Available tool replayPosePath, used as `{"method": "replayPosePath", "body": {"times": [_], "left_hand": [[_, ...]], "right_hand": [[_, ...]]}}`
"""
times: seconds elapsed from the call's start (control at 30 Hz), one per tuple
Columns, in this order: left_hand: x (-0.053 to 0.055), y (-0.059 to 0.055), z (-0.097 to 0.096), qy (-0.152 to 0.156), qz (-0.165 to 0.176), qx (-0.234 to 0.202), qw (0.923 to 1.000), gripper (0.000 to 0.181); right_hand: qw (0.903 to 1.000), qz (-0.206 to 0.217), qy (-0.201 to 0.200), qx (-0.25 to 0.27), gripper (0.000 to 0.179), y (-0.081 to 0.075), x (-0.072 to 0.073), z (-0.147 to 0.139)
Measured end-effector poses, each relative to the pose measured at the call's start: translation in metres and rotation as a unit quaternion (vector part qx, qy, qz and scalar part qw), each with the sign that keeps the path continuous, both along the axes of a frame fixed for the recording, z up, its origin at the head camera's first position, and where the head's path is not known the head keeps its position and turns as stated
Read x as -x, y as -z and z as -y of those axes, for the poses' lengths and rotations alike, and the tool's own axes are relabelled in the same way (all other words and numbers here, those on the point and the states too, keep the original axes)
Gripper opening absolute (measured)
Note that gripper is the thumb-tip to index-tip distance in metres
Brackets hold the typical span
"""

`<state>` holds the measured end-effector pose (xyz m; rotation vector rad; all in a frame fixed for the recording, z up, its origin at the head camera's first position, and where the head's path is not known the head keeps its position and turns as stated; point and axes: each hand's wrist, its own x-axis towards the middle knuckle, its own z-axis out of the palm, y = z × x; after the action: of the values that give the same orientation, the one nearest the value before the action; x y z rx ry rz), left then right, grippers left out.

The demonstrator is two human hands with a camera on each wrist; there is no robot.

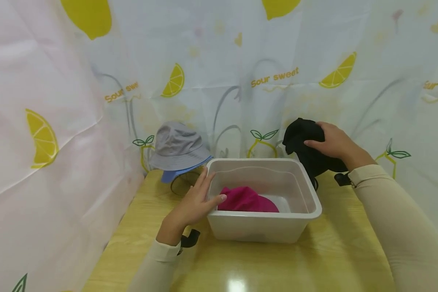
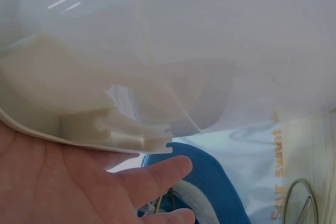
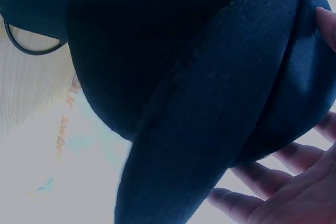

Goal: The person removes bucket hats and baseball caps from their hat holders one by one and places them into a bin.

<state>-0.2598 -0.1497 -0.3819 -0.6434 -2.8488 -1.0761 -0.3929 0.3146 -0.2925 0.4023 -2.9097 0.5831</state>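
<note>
At the right rear corner of a white plastic bin, my right hand grips a black hat, thumb on the near side and fingers around the far side. In the right wrist view, the dark hat fills most of the picture, with fingertips along its lower right edge. My left hand rests on the bin's left rim, fingers extended; in the left wrist view its palm lies against the rim. Inside the bin lies a magenta cap.
Left of the bin, a grey bucket hat sits over a blue hat on a wire stand. Part of another wire ring shows beneath the black hat. Lemon-print curtains hang behind and left of the wooden table.
</note>
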Motion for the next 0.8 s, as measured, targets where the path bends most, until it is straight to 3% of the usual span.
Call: {"method": "replayPosePath", "body": {"times": [0.43, 0.8], "left_hand": [[0.003, 0.0053, -0.0016, -0.003, 0.001, -0.002, 1.0, 0.092], [-0.0021, -0.0023, 0.0017, -0.007, 0.012, -0.003, 0.9999, 0.091]], "right_hand": [[0.9999, -0.004, -0.013, -0.005, 0.09, 0.0036, 0.0037, -0.0088], [0.9998, -0.009, -0.013, 0.014, 0.083, 0.0057, 0.0089, -0.003]]}}
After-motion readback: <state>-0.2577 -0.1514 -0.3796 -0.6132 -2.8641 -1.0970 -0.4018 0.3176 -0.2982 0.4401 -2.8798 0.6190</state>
